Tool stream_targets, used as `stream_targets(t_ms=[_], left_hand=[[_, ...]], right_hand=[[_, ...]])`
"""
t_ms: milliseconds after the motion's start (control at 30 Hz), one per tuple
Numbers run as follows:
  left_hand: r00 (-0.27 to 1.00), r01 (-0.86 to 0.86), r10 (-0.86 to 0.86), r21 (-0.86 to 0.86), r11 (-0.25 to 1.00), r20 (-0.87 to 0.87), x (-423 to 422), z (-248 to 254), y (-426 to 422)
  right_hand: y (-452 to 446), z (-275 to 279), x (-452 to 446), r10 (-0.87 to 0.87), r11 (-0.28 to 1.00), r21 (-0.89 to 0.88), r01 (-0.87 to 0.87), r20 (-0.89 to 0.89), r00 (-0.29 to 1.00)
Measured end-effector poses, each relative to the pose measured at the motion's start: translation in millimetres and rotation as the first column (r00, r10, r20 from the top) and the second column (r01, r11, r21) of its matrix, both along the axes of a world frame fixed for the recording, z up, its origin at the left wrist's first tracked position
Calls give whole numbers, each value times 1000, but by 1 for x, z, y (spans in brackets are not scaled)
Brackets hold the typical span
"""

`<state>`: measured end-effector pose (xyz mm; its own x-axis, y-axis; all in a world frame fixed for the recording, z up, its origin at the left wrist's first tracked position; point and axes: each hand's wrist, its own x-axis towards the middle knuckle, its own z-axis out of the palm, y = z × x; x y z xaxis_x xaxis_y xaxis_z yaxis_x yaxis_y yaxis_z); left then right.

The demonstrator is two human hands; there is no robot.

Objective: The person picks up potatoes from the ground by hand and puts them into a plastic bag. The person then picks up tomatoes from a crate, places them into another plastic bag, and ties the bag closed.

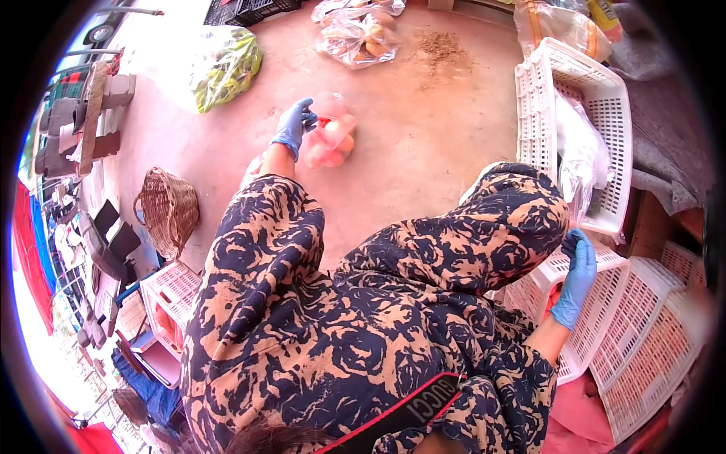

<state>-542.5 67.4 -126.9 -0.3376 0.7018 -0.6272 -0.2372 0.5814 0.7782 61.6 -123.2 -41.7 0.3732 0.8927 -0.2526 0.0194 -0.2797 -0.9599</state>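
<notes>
My left hand (293,125), in a blue glove, is beside a pink bag of round fruit (330,136) on the floor. Its fingers are curled together near the top of the bag, and what they hold, if anything, is too small to name. At the right, my right hand (576,276), also gloved in blue, is near my knee, above a white crate (605,303). Its fingers are bent near the lower end of a clear plastic bag (582,163) lying in the upper white crate (536,121). Whether they grip it is unclear.
A bag of green vegetables (227,72) and a bag of brown produce (363,41) lie on the floor ahead. A wicker basket (170,212) stands at the left, with a white crate (172,291) below it. More crates (643,340) are stacked at the right.
</notes>
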Motion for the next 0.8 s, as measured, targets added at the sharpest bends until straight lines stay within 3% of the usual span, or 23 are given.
stream_targets(t_ms=[100,200,233,333,467,600,667,733,800], left_hand=[[999,34,-33,-51,998,17,-27,-2,-2],[979,25,-30,27,999,201,-53,-12,-7],[990,-61,55,41,997,131,-49,-6,-10],[996,-86,84,74,993,40,-71,-25,-16],[958,136,-109,85,987,-264,-88,-47,-23],[961,184,-169,47,982,-220,-92,-52,-26],[929,212,-213,-37,976,-301,-90,-48,-35],[835,335,-351,-113,935,-424,-101,-75,-15],[751,361,-417,-211,908,-511,-58,-46,-2]], right_hand=[[-1,-6,-5,32,999,-42,-32,12,999],[-5,-12,-4,19,998,-60,-21,-40,999],[-6,-14,-6,4,998,-57,-6,-41,999],[-8,-22,-10,-18,998,-65,15,-45,999],[-17,-35,-6,-23,994,-112,15,-68,997],[-17,-42,-3,-34,995,-101,26,-83,996],[-15,-43,0,-38,995,-96,33,-53,998],[-8,-34,13,-15,993,-114,16,14,1000],[0,-31,36,85,987,-142,-80,25,996]])
